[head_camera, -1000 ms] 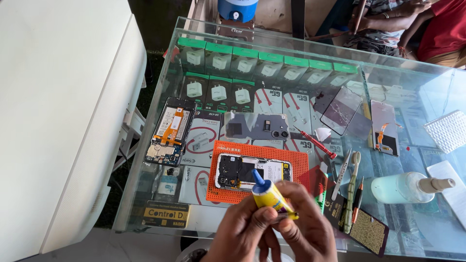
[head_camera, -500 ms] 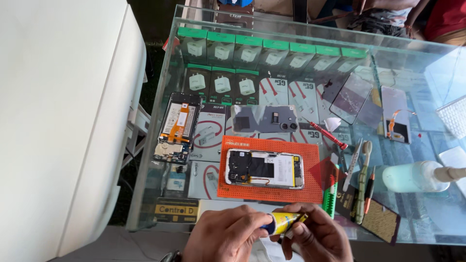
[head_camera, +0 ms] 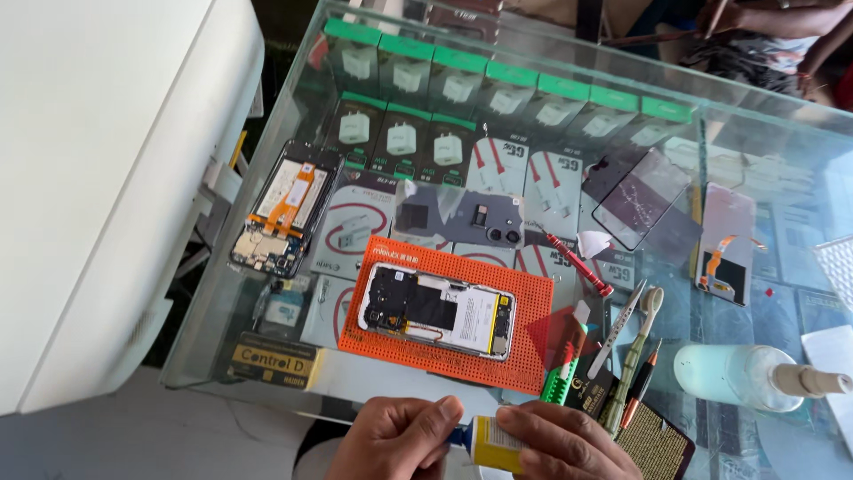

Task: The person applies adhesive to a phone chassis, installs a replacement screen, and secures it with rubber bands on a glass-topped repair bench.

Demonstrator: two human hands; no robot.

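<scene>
glue tube (head_camera: 494,442) pinched between left hand (head_camera: 395,440), right hand (head_camera: 564,442).

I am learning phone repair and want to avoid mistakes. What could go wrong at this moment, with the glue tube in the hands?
1. Both hands hold the yellow glue tube at the counter's near edge, left fingers on its blue nozzle; glue might get on skin.
2. The opened phone lies uncovered on the orange mat; a stray drop could reach its parts.
3. The tools lie close to the right hand and could be knocked.

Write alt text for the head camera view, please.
Two hands, left hand and right hand, hold a small yellow glue tube at the edge of a glass counter, near an opened phone lying on an orange perforated mat among repair tools.
</scene>
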